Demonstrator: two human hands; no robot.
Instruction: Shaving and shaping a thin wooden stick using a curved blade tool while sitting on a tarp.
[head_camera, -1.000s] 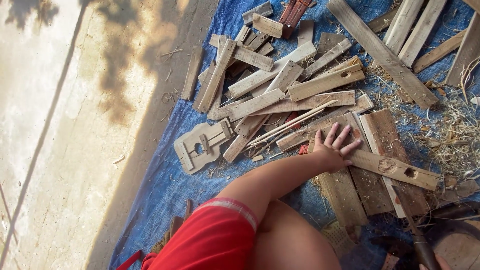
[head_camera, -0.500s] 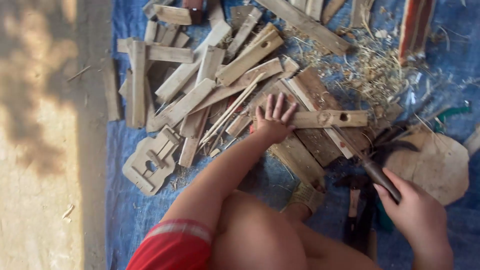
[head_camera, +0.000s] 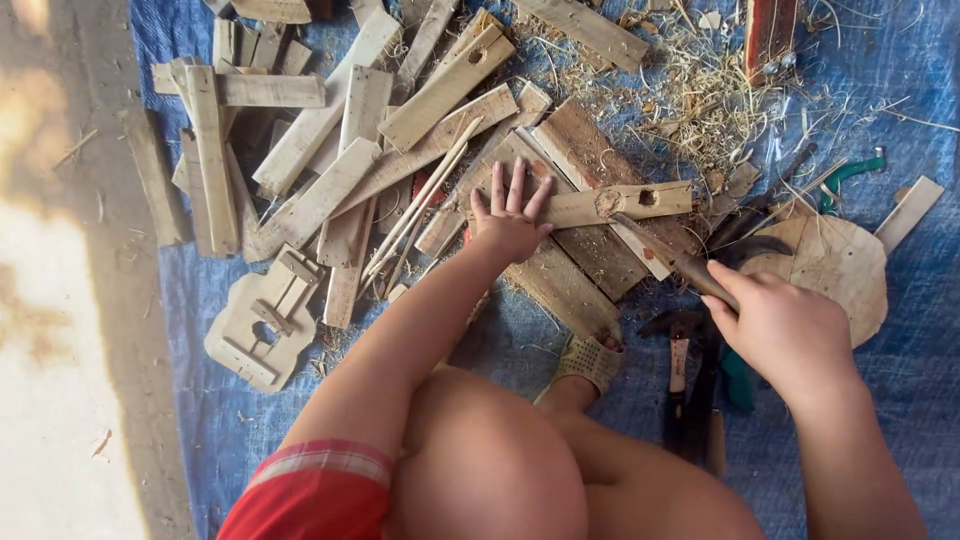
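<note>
From the head camera, the left hand (head_camera: 510, 222) is lying flat, fingers spread apart, pressing down one end of a short wooden strip (head_camera: 600, 204) that rests across a stack of planks (head_camera: 575, 265) on the blue tarp (head_camera: 900, 90). The right hand (head_camera: 785, 330) is gripping, fingers clamped tight, the wooden handle of a chisel-like tool (head_camera: 665, 255), whose tip is meeting the strip beside a round hole near its middle; the blade's exact shape is hard to make out.

To do this cut well, I judge the pressing palm should be staying well behind the tool's edge, the strip bearing fully on the planks beneath so it cannot rock, and the tool working in shallow bites away from the fingers.

A hammer (head_camera: 678, 355) is lying just beside the right hand, a guitar-shaped wooden cutout (head_camera: 262, 318) is resting to the left, and wood shavings (head_camera: 690, 95) are littering the tarp beyond.
</note>
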